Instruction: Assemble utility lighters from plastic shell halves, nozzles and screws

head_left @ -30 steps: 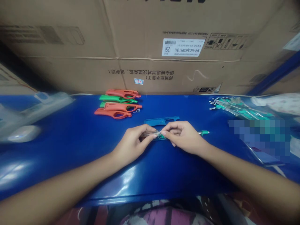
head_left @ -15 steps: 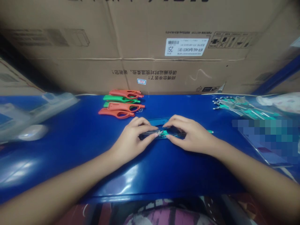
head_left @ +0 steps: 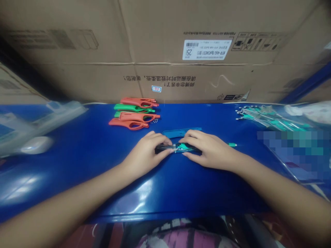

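A partly assembled gas lighter (head_left: 182,147) lies crosswise in front of me, with a dark left section and a green inner part in its middle. Its green tip (head_left: 232,145) sticks out beyond my right hand. My left hand (head_left: 146,151) pinches the dark end between thumb and fingertips. Over the green part is my right hand (head_left: 213,148), fingers curled on the far side and thumb at the near side. Just behind both hands lies a loose blue casing half (head_left: 178,133). Fine wires at the lighter's middle are too small to make out.
Several orange and green lighters (head_left: 136,113) lie stacked at the back left. A bundle of green parts with white wires (head_left: 269,117) lies at the back right. Clear plastic (head_left: 64,115) and a white rounded object (head_left: 36,145) are left. A cardboard box (head_left: 160,51) borders the blue table (head_left: 165,193).
My right hand's fingers have shifted slightly and its thumb sits a little lower, showing more of the green part and the blue casing half. My left hand keeps its pinch.
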`<act>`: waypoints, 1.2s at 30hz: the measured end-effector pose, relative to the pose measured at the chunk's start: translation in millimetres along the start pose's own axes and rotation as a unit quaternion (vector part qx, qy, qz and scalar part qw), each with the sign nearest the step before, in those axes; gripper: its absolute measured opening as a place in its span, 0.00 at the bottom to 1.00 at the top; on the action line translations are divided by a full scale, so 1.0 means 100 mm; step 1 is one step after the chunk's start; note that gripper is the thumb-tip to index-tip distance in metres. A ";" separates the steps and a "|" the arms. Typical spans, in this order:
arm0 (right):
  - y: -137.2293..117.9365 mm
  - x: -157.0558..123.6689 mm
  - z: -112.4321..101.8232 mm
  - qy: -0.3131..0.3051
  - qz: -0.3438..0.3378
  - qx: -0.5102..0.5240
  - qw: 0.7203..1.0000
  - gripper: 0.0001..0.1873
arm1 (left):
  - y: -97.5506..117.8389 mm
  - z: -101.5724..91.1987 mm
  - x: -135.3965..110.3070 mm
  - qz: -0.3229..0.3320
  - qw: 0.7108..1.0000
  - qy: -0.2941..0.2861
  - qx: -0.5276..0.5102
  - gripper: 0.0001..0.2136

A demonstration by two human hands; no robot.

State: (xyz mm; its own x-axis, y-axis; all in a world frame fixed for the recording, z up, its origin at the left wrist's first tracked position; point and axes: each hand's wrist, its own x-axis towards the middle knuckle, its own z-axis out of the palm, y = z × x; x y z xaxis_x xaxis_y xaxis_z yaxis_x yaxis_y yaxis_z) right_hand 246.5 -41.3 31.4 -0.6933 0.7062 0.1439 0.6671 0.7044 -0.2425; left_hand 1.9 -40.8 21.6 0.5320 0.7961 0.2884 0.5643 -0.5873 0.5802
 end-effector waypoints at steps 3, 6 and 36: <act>0.00 0.00 0.00 -0.004 0.003 -0.002 1.000 0.17 | 0.01 0.00 0.00 -0.002 1.000 -0.004 -0.018 0.04; 0.00 0.00 0.00 -0.003 0.005 -0.001 1.000 0.17 | 0.02 -0.02 -0.01 -0.003 1.000 -0.017 -0.011 0.05; -0.06 -0.07 -0.04 -0.066 -0.095 -0.057 0.992 0.29 | 0.02 -0.21 0.04 -0.087 0.992 -0.092 -0.011 0.05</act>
State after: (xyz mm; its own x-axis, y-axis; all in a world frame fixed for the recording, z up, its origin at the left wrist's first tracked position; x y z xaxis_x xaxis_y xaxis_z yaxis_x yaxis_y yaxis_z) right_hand 248.9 -50.4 35.4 -0.8340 0.5498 0.0473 0.5425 0.8326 -0.1119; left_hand -7.7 -35.6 39.7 0.5348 0.8440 0.0403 0.6451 -0.4386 0.6257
